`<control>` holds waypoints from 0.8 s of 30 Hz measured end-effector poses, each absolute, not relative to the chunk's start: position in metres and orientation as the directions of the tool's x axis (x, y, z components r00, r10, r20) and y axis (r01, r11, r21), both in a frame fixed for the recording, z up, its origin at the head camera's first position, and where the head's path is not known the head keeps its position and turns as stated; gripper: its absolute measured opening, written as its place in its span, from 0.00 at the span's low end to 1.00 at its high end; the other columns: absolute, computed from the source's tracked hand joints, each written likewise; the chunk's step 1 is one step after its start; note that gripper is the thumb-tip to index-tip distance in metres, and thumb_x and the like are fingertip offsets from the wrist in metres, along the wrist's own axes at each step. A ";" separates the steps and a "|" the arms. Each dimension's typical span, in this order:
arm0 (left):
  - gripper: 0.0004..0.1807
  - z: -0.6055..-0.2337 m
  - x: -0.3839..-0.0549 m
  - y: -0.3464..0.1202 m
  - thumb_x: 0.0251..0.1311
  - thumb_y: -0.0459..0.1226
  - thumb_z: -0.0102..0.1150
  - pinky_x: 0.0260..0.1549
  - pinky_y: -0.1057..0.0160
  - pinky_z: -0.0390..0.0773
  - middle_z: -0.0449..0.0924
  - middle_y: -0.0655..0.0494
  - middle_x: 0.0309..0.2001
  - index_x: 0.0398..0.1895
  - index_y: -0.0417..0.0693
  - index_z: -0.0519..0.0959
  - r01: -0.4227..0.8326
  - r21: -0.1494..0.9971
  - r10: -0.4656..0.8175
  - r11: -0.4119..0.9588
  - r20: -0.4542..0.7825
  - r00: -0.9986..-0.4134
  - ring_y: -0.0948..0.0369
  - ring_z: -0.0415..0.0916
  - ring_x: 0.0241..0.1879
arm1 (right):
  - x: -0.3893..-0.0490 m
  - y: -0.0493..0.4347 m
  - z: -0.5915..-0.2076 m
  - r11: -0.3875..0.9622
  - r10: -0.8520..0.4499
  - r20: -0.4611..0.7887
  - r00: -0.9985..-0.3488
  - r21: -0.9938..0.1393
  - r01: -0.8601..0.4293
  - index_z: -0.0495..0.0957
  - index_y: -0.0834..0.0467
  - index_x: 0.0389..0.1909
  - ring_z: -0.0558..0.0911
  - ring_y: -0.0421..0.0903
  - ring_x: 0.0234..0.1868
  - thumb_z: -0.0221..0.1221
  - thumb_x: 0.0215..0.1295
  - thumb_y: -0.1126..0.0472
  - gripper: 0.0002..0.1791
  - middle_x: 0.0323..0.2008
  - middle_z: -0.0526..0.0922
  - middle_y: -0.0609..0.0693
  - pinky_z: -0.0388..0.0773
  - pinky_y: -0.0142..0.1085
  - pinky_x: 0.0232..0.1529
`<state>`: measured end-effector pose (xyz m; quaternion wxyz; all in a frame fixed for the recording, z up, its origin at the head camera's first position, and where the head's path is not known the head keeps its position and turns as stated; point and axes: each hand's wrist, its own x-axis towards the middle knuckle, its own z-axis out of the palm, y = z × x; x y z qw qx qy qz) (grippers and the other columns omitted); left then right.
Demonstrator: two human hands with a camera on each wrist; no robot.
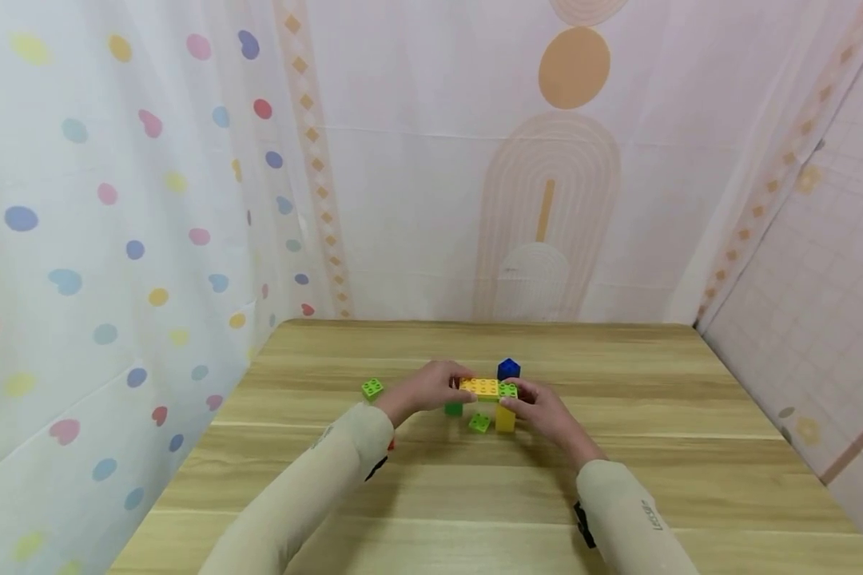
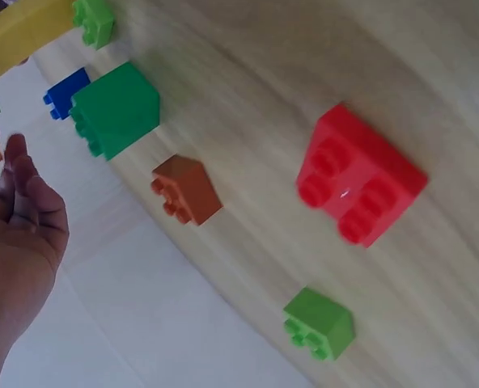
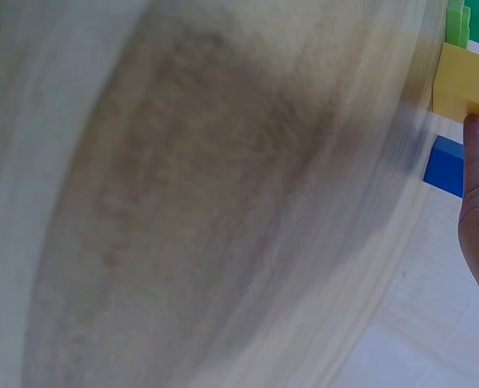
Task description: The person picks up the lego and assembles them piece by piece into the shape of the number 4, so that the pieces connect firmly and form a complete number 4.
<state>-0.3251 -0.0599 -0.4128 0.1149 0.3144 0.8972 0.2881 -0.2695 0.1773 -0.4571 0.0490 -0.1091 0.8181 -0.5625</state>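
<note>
A long yellow-orange brick (image 1: pixel 479 388) lies level, with my left hand (image 1: pixel 431 387) pinching its left end. Right of it sits a light green brick (image 1: pixel 507 390), on top of a tall yellow block (image 1: pixel 505 420). My right hand (image 1: pixel 546 411) holds the top of that stack between thumb and fingers. In the right wrist view a finger lies against the yellow block (image 3: pixel 462 81). Below the long brick, a dark green block (image 1: pixel 453 409) and a small light green brick (image 1: pixel 479 422) stand on the table. The left fingertips are partly cut off in the left wrist view.
A blue brick (image 1: pixel 508 369) stands behind the stack. Another light green brick (image 1: pixel 372 389) lies left of my left hand. A red brick (image 2: pixel 361 178) and a brown-orange brick (image 2: pixel 187 190) are on the wooden table (image 1: pixel 640 399). Curtains hang behind the table's far edge.
</note>
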 end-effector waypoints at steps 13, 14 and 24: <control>0.29 -0.412 -0.313 -0.088 0.65 0.46 0.64 0.53 0.48 0.75 0.75 0.46 0.59 0.67 0.47 0.73 0.477 0.668 0.547 0.571 0.123 -0.828 0.46 0.71 0.59 | -0.272 0.175 -0.461 0.374 -0.212 0.036 -0.977 -0.920 -0.115 0.76 0.59 0.62 0.77 0.47 0.43 0.60 0.71 0.55 0.22 0.46 0.81 0.53 0.80 0.44 0.47; 0.28 -0.411 -0.311 -0.094 0.65 0.45 0.64 0.53 0.48 0.75 0.75 0.47 0.59 0.67 0.47 0.74 0.473 0.675 0.540 0.566 0.130 -0.831 0.46 0.71 0.59 | -0.271 0.175 -0.462 0.383 -0.208 0.032 -0.978 -0.917 -0.111 0.76 0.59 0.63 0.77 0.46 0.43 0.60 0.71 0.55 0.22 0.46 0.81 0.53 0.80 0.43 0.47; 0.27 -0.423 -0.299 -0.162 0.65 0.47 0.63 0.48 0.51 0.75 0.78 0.47 0.56 0.64 0.46 0.76 0.404 0.726 0.457 0.557 0.138 -0.879 0.51 0.73 0.54 | -0.266 0.173 -0.461 0.406 -0.196 0.030 -0.980 -0.908 -0.108 0.75 0.58 0.63 0.76 0.47 0.44 0.60 0.71 0.53 0.23 0.47 0.80 0.54 0.79 0.43 0.47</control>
